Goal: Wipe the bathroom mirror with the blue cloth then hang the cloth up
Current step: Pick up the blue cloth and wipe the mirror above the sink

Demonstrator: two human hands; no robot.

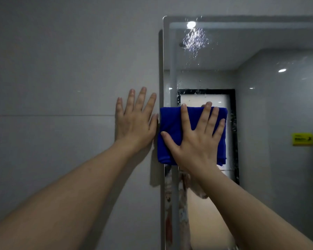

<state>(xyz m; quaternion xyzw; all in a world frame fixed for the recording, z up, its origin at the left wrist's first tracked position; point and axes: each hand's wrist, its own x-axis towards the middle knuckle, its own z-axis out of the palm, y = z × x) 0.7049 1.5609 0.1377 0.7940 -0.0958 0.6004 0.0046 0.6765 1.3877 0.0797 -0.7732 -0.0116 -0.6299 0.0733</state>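
Note:
The bathroom mirror fills the right half of the view, its left edge running down the middle. Water droplets speckle the glass near its top and around the reflected doorway. A folded blue cloth lies flat against the mirror at its left edge. My right hand presses the cloth onto the glass with straight, spread fingers. My left hand rests flat on the grey wall just left of the mirror's edge, fingers spread, holding nothing.
Grey tiled wall covers the left half, with a horizontal grout line at hand height. The mirror reflects a dark-framed doorway, a ceiling light and a yellow sticker on the opposite wall.

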